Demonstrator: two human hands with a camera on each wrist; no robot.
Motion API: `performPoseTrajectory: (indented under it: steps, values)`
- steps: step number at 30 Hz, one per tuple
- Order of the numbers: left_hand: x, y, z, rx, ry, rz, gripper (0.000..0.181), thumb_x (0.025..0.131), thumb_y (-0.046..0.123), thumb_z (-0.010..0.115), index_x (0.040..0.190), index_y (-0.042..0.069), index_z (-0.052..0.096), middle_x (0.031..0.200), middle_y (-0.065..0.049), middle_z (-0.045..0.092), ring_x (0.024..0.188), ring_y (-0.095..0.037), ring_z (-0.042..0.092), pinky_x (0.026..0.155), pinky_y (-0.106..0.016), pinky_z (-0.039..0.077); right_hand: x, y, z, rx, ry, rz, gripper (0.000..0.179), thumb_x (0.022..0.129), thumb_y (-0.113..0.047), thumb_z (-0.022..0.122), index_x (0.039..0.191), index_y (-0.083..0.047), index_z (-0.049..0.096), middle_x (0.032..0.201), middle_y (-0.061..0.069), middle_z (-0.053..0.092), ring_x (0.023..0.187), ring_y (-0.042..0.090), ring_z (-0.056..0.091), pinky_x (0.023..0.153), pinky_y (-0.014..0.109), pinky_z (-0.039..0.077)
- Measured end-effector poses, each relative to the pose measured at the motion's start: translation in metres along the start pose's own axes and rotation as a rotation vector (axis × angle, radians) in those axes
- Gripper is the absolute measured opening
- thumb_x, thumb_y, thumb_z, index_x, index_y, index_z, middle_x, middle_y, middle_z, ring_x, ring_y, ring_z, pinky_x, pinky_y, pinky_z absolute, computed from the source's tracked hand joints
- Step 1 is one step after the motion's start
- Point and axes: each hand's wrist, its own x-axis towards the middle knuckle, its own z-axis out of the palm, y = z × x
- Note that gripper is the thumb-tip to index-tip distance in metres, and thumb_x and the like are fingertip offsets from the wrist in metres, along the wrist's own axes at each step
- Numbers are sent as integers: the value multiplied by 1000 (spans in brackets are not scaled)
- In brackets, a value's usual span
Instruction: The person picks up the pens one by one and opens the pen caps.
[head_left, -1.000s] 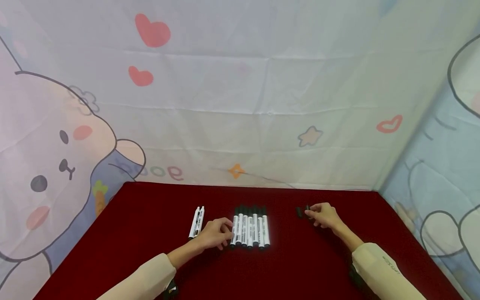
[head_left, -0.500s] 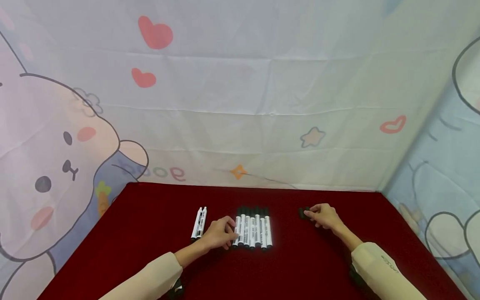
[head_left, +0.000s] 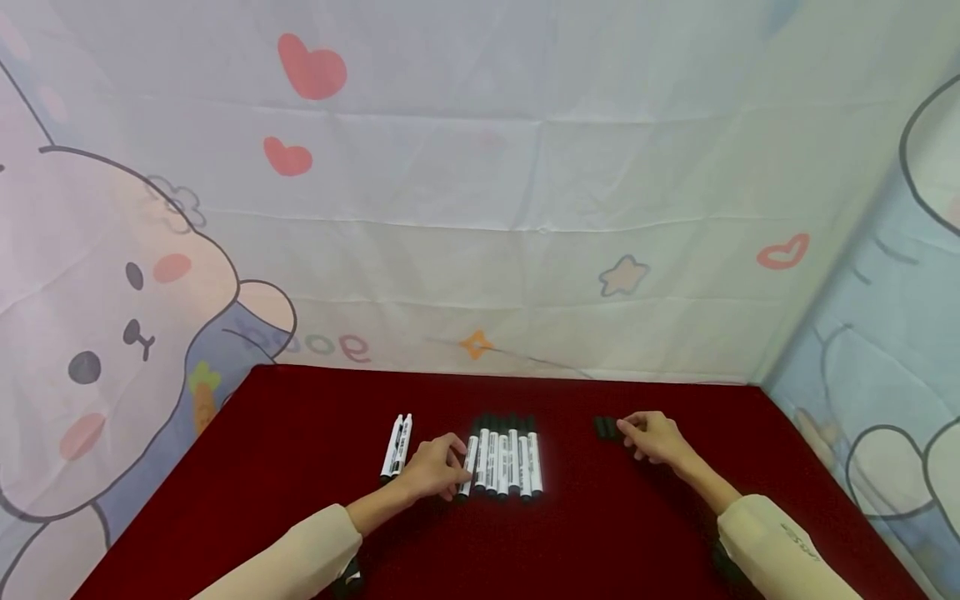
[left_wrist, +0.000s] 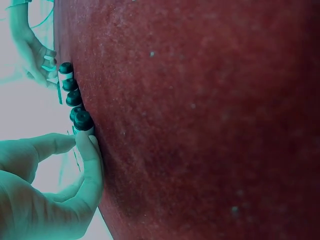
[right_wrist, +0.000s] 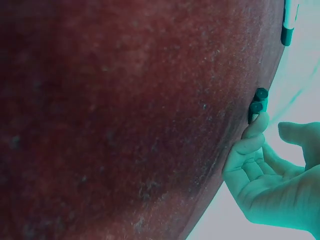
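Note:
Several white markers with black caps [head_left: 504, 462] lie side by side in a row on the dark red tabletop. My left hand [head_left: 432, 469] pinches the leftmost marker [head_left: 468, 467] near its lower end, which sits slightly nearer me than its neighbours. In the left wrist view, thumb and finger close around this marker below its black end [left_wrist: 83, 120]. Over to the right, two black marker caps [head_left: 606, 428] lie next to each other. My right hand [head_left: 654, 437] is beside them, index fingertip right at the caps, thumb apart and nothing between them in the right wrist view.
Two markers with white tips and no caps [head_left: 397, 447] lie left of the row, close by my left hand. A pale printed cloth [head_left: 480, 192] hangs behind the table's far edge, and another stretch of it [head_left: 892, 383] rises along the right side.
The right hand has brought its cap up against the other one, let go and drawn slightly right. The leftmost marker has slid a little toward me under the left hand.

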Motion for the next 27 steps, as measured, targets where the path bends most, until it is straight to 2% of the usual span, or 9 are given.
performPoseTrajectory:
  steps: [8,14,24,27]
  values:
    - [-9,-4,-3,41,-1,48,31,85,-3,73,111,-12,58,73,-11,65,53,-14,63,50,-31,58,-18,-8,-3,-8,-50,-47,38,106,-21,54,128,9,62,91,10,73,66,15,62,50,24,45]
    - [-17,-5,-5,113,-2,82,29,87,0,74,110,-12,60,70,-9,65,52,-15,64,48,-29,56,-28,-16,-3,-17,-74,-84,39,107,-25,55,127,7,63,92,11,73,72,17,61,52,24,47]
    - [-20,-5,-5,157,7,69,37,83,1,81,110,-14,61,69,-8,67,50,-15,64,47,-26,55,-40,-27,3,-20,-129,-120,40,106,-27,55,126,6,64,91,10,73,75,15,62,55,25,49]
    - [-21,-6,-7,154,8,66,34,83,2,79,109,-14,62,70,-8,67,49,-13,63,46,-25,54,-42,-28,6,-14,-137,-117,39,106,-28,56,125,5,65,91,9,73,75,16,62,55,25,49]
